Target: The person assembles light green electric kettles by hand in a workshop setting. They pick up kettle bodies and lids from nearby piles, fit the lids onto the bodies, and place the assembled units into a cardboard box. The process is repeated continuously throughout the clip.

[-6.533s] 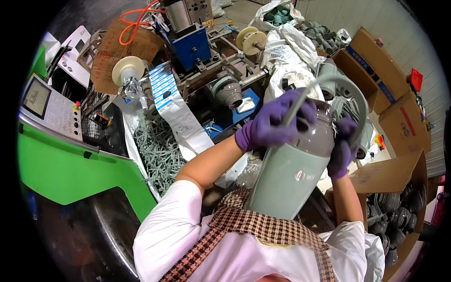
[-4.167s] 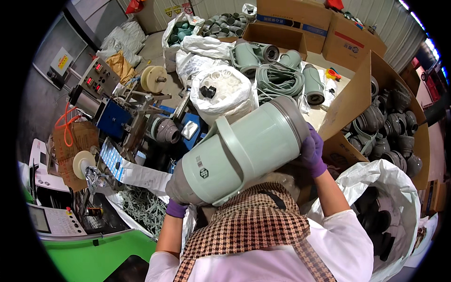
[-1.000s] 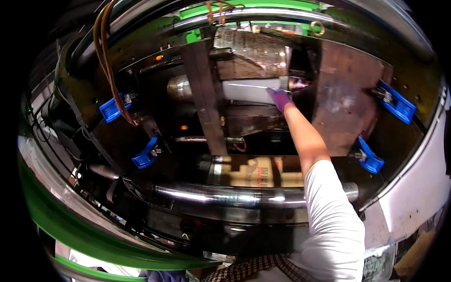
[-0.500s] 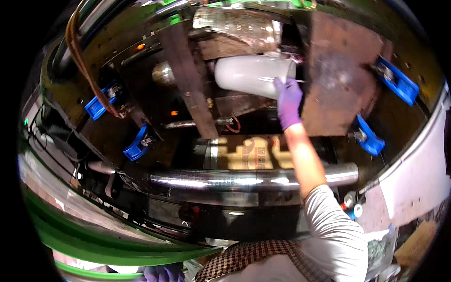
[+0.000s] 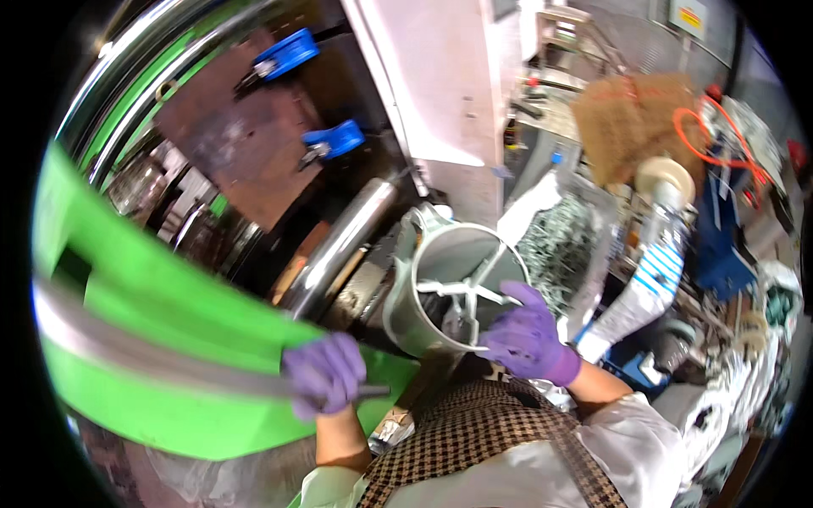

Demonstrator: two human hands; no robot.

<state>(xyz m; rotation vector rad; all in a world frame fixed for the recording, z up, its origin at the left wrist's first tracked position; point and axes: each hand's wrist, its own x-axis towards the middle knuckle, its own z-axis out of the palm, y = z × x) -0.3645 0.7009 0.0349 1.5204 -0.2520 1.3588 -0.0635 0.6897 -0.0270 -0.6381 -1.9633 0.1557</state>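
Observation:
My left hand (image 5: 326,372), in a purple glove, is closed round a long grey bar (image 5: 373,392) along the green machine door (image 5: 229,347). My right hand (image 5: 529,339), gloved alike, grips the near right of a pale grey plastic cylinder (image 5: 395,309). Its open end faces up toward me, and thin arms meeting at a centre show inside it. My right fingers lie over the rim, partly hiding it. The cylinder is close in front of my checked apron, beside a shiny metal rod (image 5: 339,250).
Beyond the door are a brown metal plate (image 5: 233,131) and blue clamps (image 5: 334,140). To the right stands a clear container of grey plastic scraps (image 5: 559,245). Cardboard (image 5: 639,118), an orange cord (image 5: 720,135) and a striped clear bag (image 5: 644,279) crowd the right side.
The view has turned right. My right hand has brought the pale cylinder out from between the metal plates to my front. My left hand has come up onto the bar, and the green door is nearer.

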